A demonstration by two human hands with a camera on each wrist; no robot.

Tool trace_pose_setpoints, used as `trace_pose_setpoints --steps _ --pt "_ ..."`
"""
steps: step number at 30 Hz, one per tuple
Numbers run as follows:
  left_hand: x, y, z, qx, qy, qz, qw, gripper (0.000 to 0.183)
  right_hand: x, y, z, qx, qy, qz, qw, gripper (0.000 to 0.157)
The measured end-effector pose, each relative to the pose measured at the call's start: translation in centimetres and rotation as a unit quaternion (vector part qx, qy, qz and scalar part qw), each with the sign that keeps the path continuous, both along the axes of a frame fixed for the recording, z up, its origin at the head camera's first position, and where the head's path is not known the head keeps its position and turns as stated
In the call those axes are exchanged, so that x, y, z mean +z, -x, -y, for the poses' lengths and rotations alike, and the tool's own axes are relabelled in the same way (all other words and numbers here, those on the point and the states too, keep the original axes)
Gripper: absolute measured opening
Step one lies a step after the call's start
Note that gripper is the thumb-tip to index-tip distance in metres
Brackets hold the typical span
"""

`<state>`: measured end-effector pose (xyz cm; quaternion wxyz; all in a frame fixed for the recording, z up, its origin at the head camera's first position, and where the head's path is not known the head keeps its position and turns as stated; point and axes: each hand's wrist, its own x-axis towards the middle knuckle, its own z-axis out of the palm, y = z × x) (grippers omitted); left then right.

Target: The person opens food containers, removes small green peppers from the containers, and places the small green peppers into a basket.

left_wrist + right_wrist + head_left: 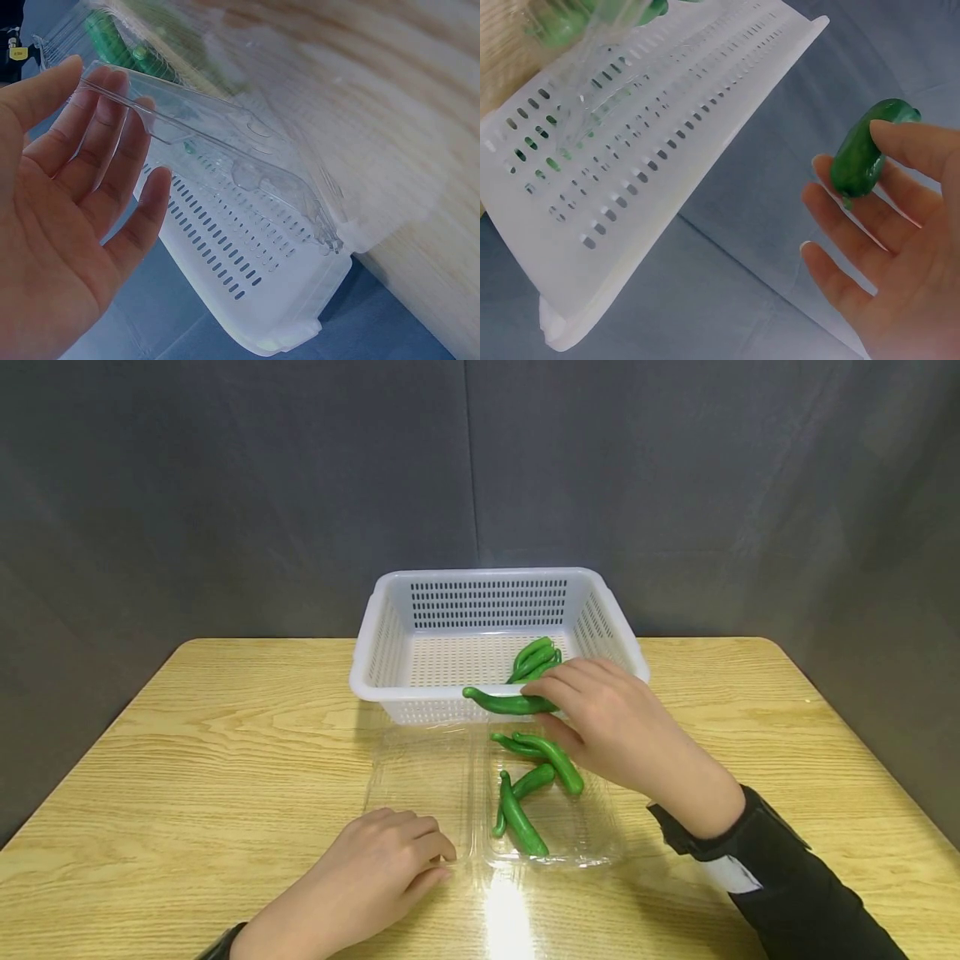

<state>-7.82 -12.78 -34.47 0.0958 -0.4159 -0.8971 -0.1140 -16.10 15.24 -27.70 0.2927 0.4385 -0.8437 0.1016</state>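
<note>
In the head view my right hand (611, 718) pinches a green chili pepper (502, 702) between thumb and fingers, over the near rim of a white perforated basket (367, 643). The right wrist view shows the same pepper (859, 157) end-on. Several green peppers (536, 658) lie in the basket's near right part. In front of it an opened clear plastic clamshell box (577, 827) lies flat, with several peppers (522, 818) in its right half. My left hand (378, 868) pinches the near edge of the left half (187, 127) between thumb and fingers.
Both containers stand on a wood-grain table (187, 777). A dark grey cloth backdrop (300, 485) rises behind the table's far edge and along its sides. The basket's front wall stands close to the clamshell's far edge.
</note>
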Motion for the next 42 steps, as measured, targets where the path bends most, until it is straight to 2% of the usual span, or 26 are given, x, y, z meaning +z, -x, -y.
trace_pose_setpoints --steps 8,22,31,42 --pt "-0.1 0.0 0.0 -0.001 0.0 -0.004 1.0 0.009 -0.1 0.4 -0.2 -0.01 0.007 -0.009 1.0 0.028" --pt "0.0 0.0 -0.1 0.002 0.002 0.01 0.9999 0.009 -0.4 1.2 -0.8 -0.038 0.039 -0.037 0.998 0.025" --pt "0.1 0.0 -0.1 0.0 0.0 0.011 0.9999 0.009 -0.6 1.9 -1.4 -0.061 0.046 -0.033 0.996 0.025" --pt "0.0 0.0 -0.1 0.0 -0.001 0.009 1.0 0.008 -1.2 2.8 -2.0 -0.07 0.056 -0.027 0.996 0.028"
